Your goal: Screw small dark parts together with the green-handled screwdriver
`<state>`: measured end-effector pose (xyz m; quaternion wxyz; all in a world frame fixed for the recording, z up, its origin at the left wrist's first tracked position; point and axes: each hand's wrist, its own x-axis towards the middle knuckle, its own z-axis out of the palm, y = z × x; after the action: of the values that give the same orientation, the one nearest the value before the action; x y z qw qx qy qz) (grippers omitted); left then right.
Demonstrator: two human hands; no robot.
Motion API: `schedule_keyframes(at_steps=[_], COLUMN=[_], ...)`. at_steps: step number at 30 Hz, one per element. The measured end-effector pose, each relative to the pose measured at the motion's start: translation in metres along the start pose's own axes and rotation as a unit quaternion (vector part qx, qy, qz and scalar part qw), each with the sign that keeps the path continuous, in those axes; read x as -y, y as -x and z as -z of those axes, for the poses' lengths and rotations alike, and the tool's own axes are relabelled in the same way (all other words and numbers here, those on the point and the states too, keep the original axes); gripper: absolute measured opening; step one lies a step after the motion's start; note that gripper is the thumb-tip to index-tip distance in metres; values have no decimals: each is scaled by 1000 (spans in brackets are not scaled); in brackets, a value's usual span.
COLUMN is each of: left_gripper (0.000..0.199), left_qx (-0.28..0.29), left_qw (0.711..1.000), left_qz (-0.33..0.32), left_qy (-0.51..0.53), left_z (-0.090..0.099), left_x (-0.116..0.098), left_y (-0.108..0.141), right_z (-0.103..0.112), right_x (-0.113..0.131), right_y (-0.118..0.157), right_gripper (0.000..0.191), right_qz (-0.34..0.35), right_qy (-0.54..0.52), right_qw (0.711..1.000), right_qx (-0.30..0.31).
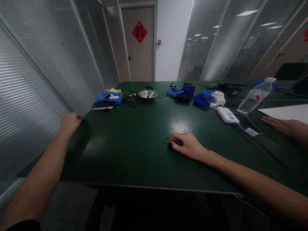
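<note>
My right hand (190,146) rests on the green tabletop (125,144), right of the middle. Its thumb and fingers are closed on a thin metal rod (166,141), whose bare end points left; any handle is hidden in the dark hollow of the hand. Over at the table's left edge is my left hand (71,122), fingers pinched together and pointing right. A small dark bit shows at its fingertips, too unclear to name. The two hands are far apart.
At the back left, a blue tray (116,98) stands beside a steel bowl (148,94). Small blue bins (202,100) sit back right, near a white power bank (227,115), a phone (246,122) and a tilted water bottle (256,96). Another person's hand (284,125) lies at the right.
</note>
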<state>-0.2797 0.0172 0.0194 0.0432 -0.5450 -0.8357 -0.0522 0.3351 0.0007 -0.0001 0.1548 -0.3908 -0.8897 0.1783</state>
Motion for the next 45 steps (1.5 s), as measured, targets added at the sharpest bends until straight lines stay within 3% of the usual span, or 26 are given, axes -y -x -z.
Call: schedule_keyframes(at_steps=[6,20,25,28,31,34,37,40,42,45], left_gripper=[34,33,34,40,41,35,29,27,24,21], left_qx=[0,-7,-2,-2,-9,-16,1,71,89,96], left_qw=[999,998,999,999,994,966,923,877,847,821], left_qz=[37,56,39,0,-63,-175,-285,-377,-437,-479], left_qy=[-2,7,23,41,87,191,258,290,287,295], left_z=[4,0,-3,-6,-8,-5,3,8,5,-4], left_x=[-7,-4,-2,-14,-44,-96,-159,-217,-245,-270], left_y=[10,6,2,0,3,21,57,103,132,161], right_z=[-1,-1,0,-1,-3,-4,-3,-3,-3,-5], right_x=[0,0,2,1,-1,0,2,3,1,-2], right_y=[0,-1,-1,0,0,0,0,1,1,2], right_gripper=[22,23,23,24,24,23,24,24,25,27], right_qz=[0,-2,-4,-4,-2,4,16,24,26,33], right_qy=[8,15,16,15,10,3,-9,-26,-26,-23], right_qw=[1000,1000,1000,1000,1000,1000,999,998,998,997], right_qx=[-2,1,3,-1,-9,-15,-32,-48,-55,-66])
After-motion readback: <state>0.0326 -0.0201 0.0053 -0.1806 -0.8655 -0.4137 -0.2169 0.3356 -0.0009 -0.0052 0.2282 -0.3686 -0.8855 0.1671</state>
